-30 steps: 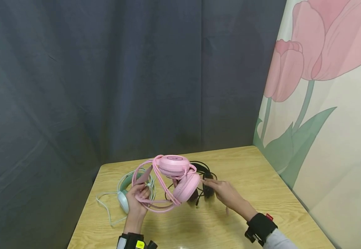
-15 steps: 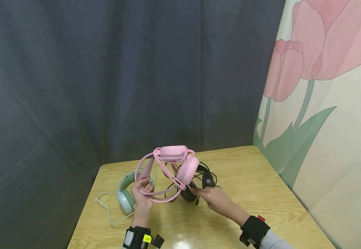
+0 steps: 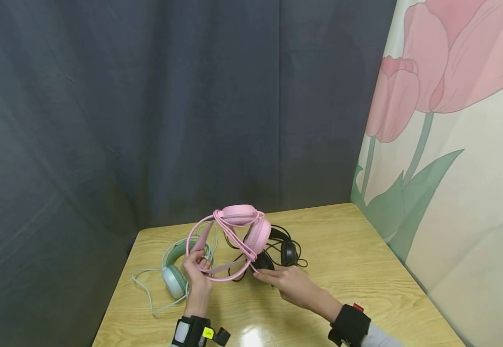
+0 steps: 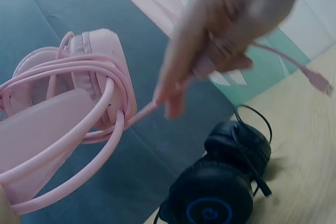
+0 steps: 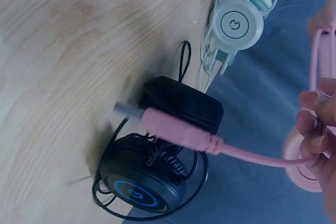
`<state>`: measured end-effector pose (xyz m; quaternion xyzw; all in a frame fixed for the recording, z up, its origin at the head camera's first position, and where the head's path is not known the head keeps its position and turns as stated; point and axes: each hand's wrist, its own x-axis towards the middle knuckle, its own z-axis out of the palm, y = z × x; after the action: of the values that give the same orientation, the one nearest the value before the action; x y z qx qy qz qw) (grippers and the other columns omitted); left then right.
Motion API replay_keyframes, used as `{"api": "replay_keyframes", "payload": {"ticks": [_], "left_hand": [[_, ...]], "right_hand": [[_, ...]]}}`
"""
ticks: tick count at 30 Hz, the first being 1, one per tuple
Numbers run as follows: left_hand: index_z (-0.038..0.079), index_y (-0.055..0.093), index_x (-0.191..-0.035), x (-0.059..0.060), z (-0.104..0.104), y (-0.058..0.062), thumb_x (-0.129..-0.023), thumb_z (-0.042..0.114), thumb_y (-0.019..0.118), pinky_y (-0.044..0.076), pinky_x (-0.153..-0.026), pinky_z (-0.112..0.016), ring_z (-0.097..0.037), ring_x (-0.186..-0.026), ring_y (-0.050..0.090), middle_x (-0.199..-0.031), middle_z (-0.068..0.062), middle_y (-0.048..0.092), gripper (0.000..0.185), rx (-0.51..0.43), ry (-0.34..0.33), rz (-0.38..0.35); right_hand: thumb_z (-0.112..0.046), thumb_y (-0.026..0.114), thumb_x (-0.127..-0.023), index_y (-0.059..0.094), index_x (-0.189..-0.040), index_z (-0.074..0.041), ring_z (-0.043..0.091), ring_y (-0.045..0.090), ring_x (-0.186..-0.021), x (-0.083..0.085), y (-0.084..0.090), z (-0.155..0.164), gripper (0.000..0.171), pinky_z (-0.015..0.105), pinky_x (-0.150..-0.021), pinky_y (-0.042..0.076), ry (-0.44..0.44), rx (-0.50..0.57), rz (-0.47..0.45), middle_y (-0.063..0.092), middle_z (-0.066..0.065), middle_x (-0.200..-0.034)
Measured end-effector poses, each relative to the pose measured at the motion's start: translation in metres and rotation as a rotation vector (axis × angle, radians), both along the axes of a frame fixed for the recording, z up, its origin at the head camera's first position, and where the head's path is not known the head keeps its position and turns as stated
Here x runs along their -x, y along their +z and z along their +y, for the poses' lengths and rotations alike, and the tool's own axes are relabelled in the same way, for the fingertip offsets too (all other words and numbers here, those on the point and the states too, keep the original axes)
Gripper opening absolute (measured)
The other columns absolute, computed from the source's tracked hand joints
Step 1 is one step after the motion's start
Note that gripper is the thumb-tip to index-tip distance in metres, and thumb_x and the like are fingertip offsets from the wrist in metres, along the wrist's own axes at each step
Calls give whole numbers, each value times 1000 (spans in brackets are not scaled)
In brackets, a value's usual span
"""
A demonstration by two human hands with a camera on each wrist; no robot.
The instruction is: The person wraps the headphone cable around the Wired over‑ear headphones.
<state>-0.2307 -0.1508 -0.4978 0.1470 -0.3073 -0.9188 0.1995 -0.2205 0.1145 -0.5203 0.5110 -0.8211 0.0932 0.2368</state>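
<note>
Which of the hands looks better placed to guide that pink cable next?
Probably the right hand: it pinches the pink cable, whose plug end is free, while the left hand grips the pink headphones by the headband.

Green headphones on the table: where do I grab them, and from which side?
Probably by the headband, from above and the left. It's a curved band fingers could curl round, easier than the fat, round cup. In the head view, the left hand and pink headphones crowd its right end.
</note>
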Motion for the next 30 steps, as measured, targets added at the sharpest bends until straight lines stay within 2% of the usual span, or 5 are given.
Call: {"api": "replay_keyframes", "payload": {"ticks": [7, 12, 17, 24, 30], "left_hand": [[7, 50, -76, -3, -1, -5, -83, -13, 45, 25, -39, -15, -3, -40, 29, -58, 4, 35, 22, 62, 54, -1], [6, 50, -80, -3, -5, -7, -83, -13, 46, 26, -38, -14, -2, -41, 30, -60, 3, 40, 20, 99, 80, 10], [3, 53, -79, -5, -10, -8, -83, -14, 46, 25, -37, -15, -3, -40, 30, -60, 1, 44, 19, 150, 124, 40], [3, 57, -80, -6, -18, -12, -81, -13, 51, 25, -37, -14, -3, -41, 30, -65, -1, 50, 17, 231, 200, -15], [0, 57, -83, -8, -23, -18, -83, -12, 52, 26, -37, -15, -4, -42, 30, -68, -3, 52, 13, 300, 195, -31]], "right_hand": [[10, 65, -72, 69, -125, -16, 17, 69, -86, 0, 1, -1, 58, 15, -46, 39, 8, 17, 56, 69, 1, -117], [7, 65, -82, 69, -122, -13, 15, 69, -95, 0, -3, -1, 45, 22, -63, 55, -22, 22, -4, 70, 2, -112], [6, 66, -85, 66, -124, -12, 8, 66, -76, 1, -5, 6, 43, 20, -57, 51, -69, 23, -73, 70, 1, -103], [-7, 72, -88, 71, -113, -10, 0, 53, -61, 4, -4, 24, 25, 18, -49, 45, -116, 69, -115, 68, -1, -88], [-8, 75, -84, 74, -101, -11, 0, 49, -60, 12, 3, 33, 17, 16, -48, 40, -107, 110, -27, 62, -5, -78]]}}
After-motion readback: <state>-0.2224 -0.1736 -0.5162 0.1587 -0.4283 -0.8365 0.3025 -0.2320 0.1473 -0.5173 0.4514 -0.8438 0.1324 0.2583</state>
